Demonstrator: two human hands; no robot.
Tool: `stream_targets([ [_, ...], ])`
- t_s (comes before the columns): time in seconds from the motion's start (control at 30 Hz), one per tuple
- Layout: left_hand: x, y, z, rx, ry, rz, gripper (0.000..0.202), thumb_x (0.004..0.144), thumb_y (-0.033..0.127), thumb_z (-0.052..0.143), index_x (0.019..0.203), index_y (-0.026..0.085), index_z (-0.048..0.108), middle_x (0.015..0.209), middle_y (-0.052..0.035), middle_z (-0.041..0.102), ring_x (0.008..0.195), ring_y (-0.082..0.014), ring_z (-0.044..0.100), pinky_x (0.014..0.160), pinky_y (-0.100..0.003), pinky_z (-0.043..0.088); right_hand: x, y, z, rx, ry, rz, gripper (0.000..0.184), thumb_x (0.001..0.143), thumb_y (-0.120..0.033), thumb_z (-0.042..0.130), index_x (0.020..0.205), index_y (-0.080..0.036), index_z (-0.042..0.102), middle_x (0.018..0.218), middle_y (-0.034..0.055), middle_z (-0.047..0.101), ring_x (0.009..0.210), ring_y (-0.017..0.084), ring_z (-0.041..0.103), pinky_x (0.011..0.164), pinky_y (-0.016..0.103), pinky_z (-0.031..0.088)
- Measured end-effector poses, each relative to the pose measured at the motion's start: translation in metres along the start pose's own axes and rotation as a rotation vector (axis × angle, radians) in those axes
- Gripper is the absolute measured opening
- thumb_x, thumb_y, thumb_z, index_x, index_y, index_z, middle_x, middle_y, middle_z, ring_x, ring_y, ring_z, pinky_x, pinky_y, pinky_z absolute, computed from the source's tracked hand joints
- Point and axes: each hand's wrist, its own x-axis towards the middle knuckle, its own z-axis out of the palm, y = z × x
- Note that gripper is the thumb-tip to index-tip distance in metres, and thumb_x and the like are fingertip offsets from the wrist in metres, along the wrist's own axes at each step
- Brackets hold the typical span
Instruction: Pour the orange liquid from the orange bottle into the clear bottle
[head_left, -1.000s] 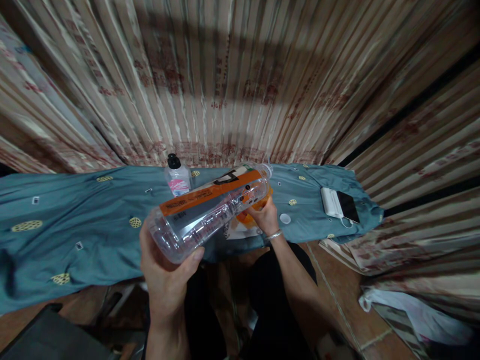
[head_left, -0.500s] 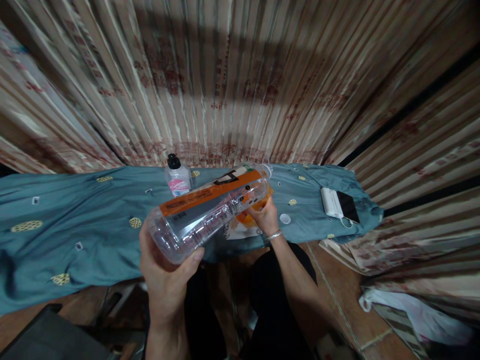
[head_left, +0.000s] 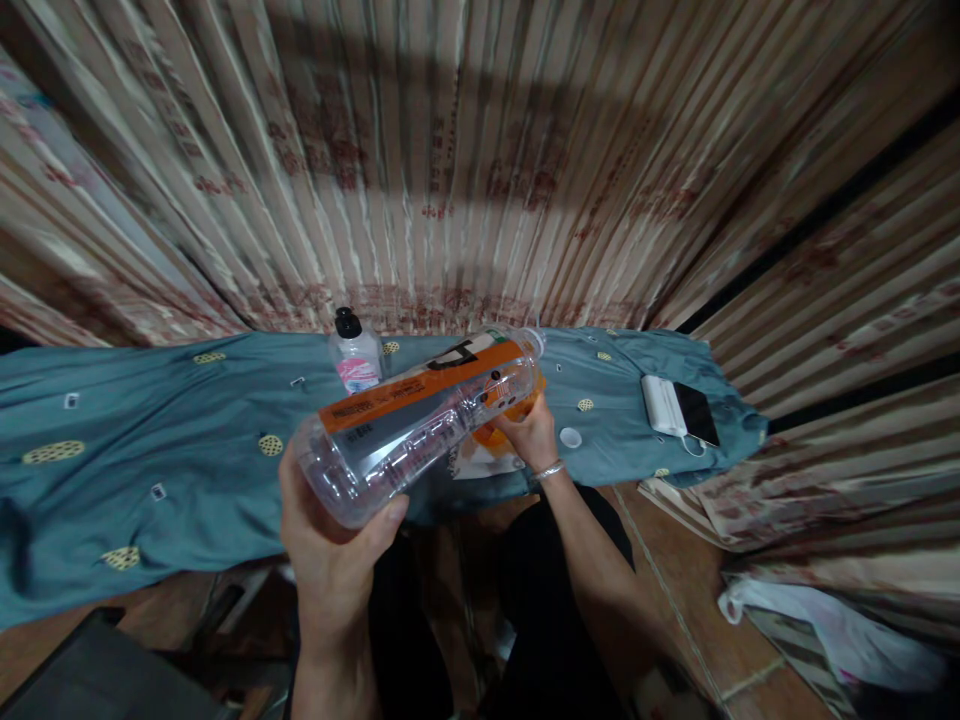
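My left hand [head_left: 330,545] is wrapped round the base of a large clear plastic bottle [head_left: 420,420] with an orange label. The bottle is tipped nearly flat, its uncapped neck pointing away over the table. My right hand [head_left: 529,432] is closed on an orange object [head_left: 499,432] under the bottle's neck; most of that object is hidden behind the bottle. A white bottle cap [head_left: 570,437] lies on the cloth just right of my right hand. A silver bracelet sits on my right wrist.
A teal patterned cloth [head_left: 150,450] covers the table. A small clear bottle with a black cap and pink label [head_left: 354,355] stands at the back. A white power bank and a phone [head_left: 679,408] lie at the right end. Striped curtains hang behind.
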Motion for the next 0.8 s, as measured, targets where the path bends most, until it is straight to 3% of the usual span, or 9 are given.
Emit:
stream_targets([
  [0.4, -0.0012, 0.0014, 0.0001, -0.042, -0.006, -0.028, 0.096, 0.061, 0.045, 0.1, 0.146, 0.026, 0.06, 0.152, -0.0165, 0.058, 0.143, -0.0459, 0.054, 0.119, -0.07, 0.039, 0.0002, 0.002, 0.0005, 0.011, 0.01, -0.011, 0.069, 0.059, -0.059, 0.091, 0.108, -0.025, 0.057, 0.099, 0.006, 0.08, 0.089, 0.03, 0.077, 0.077, 0.039, 0.062],
  [0.8, -0.0001, 0.0027, -0.0002, -0.031, 0.012, -0.043, 0.102, 0.056, 0.049, 0.101, 0.146, 0.026, 0.059, 0.15, -0.0165, 0.059, 0.14, -0.046, 0.056, 0.117, -0.07, 0.042, -0.0003, 0.0015, 0.0005, 0.004, 0.02, -0.014, 0.068, 0.06, -0.059, 0.091, 0.108, -0.025, 0.057, 0.098, 0.0058, 0.079, 0.09, 0.03, 0.077, 0.074, 0.038, 0.061],
])
